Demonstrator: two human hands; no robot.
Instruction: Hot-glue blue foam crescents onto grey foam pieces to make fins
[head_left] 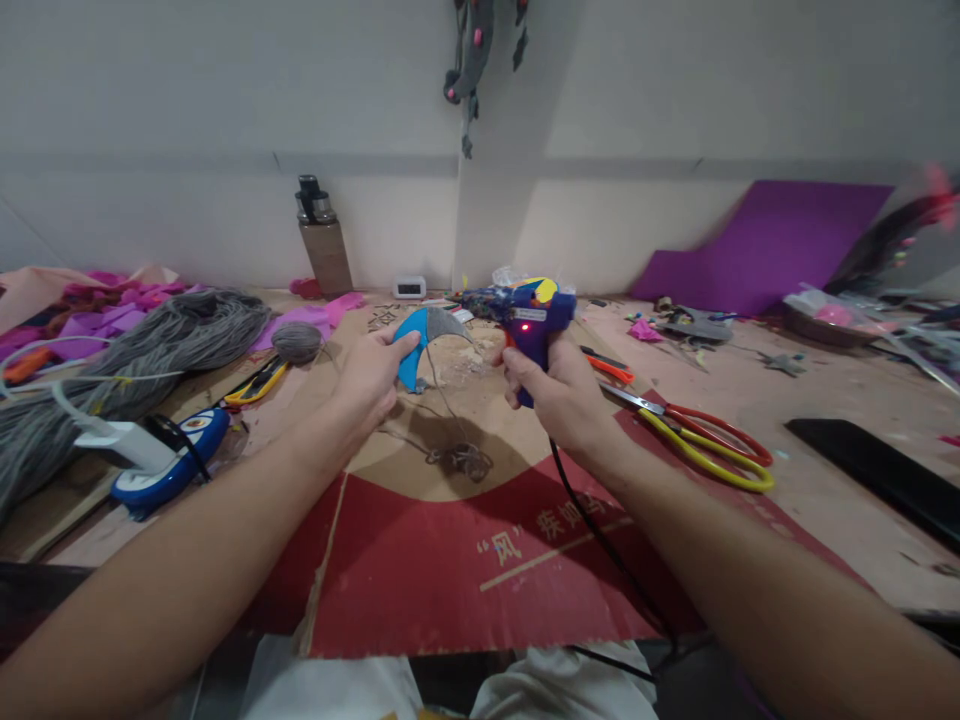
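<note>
My left hand [375,370] pinches a crescent-shaped piece [411,350], blue on one part and wrapped in grey yarn toward its right tip. From it a strand of grey yarn [448,400] runs down to a small tangle [466,460] on the cardboard. My right hand [551,385] is wrapped round the handle of a dark blue glue gun [534,335] with a red light lit on its side. The gun's nozzle points left, just above and beside the crescent's right end; whether they touch I cannot tell. A black cord [574,490] trails from the gun toward my lap.
Beneath both hands lies a red and brown cardboard sheet [420,590]. Scissors [697,440] and a utility knife [609,367] are to the right, beside a black flat object [877,475]. At left are a blue power strip [176,470], another knife [259,382] and grey yarn [202,330].
</note>
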